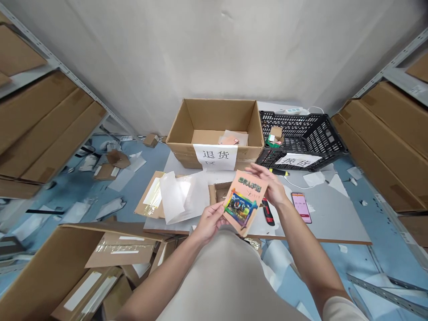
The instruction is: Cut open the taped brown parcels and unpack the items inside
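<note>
My left hand (211,221) is closed on the lower left edge of a thin pinkish-orange booklet (249,189), tilted, with a colourful picture and Chinese lettering on its cover. At the booklet's upper right corner is my right hand (272,187), fingers stretched out beyond the top edge; its thumb is hidden. Below the booklet lies a small opened cardboard box (219,192), partly covered. A red and black cutter (268,213) rests on the table (337,218) just right of it. White translucent wrapping (192,196) lies left of my hands, over a flattened carton (147,207).
Behind stands a large cardboard box (182,154) with a paper label and thin pink items inside. Beside it is a black plastic crate (314,133) holding small boxes. A phone (301,207) lies at right. Cartons fill a big box (72,249) at lower left.
</note>
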Motion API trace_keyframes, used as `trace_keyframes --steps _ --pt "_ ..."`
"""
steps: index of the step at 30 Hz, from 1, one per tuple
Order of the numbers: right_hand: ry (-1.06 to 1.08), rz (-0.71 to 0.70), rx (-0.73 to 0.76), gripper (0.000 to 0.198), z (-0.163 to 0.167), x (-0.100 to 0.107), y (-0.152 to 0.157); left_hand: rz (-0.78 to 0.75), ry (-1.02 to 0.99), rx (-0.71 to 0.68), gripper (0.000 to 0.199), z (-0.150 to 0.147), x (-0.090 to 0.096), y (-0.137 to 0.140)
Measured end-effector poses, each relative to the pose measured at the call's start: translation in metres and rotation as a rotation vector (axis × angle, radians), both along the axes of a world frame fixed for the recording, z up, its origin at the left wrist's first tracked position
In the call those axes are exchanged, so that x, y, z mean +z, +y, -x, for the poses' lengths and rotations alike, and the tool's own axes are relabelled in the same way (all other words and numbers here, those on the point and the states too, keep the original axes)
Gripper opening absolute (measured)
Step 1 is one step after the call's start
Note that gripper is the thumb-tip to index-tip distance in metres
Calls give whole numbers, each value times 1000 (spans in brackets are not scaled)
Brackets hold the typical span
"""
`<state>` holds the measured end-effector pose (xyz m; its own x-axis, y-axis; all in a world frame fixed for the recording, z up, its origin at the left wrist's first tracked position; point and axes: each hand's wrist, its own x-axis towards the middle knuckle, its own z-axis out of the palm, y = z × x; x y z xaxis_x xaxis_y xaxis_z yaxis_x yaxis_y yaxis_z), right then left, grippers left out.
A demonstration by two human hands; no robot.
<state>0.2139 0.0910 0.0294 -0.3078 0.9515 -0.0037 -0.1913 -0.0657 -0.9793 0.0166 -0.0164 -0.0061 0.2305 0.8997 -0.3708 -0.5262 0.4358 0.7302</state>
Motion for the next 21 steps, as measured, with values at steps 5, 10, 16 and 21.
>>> trace_keyframes --steps 5,10,16,21 --pt "2 48 252 34 0 4 6 67 -141 -84 42 -15 9 1" --pt "-114 0 92 26 -15 3 17 -163 -7 57 68 -5 1 5" --pt "-263 -27 -58 32 -18 7 15 -214 492 168 39 -2 -7 7" --pt "-297 -23 -101 35 -14 6 11 -207 490 203 38 -8 -4 7"
